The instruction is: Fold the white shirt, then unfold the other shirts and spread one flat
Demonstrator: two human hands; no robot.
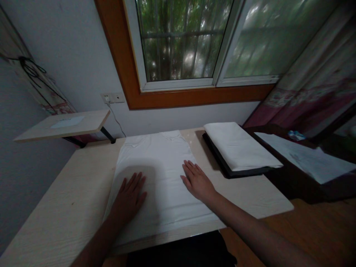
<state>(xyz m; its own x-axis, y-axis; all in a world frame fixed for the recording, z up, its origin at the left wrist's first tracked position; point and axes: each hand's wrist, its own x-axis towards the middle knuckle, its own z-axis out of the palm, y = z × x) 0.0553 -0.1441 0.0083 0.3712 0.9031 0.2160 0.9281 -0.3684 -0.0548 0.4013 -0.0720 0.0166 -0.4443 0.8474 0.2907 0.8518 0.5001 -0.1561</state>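
A white shirt (164, 163) lies spread on the wooden desk, its neckline toward the wall and its lower edge near the desk's front. My left hand (129, 198) rests flat on the shirt's left part, fingers stretched out and slightly apart. On its right side edge, my right hand (198, 180) lies palm down with the thumb apart from the fingers. Neither hand grips anything. Small creases show near the neckline and along the lower edge. A shadow falls over the cloth around my left hand.
Right of the shirt, a folded white cloth (239, 144) lies on a folded black one (228, 172). A small raised shelf (91, 124) stands at the back left of the desk (69, 193). A power cord (116, 120) hangs from the wall socket. Beyond the desk's right edge lies a pale sheet (308, 157).
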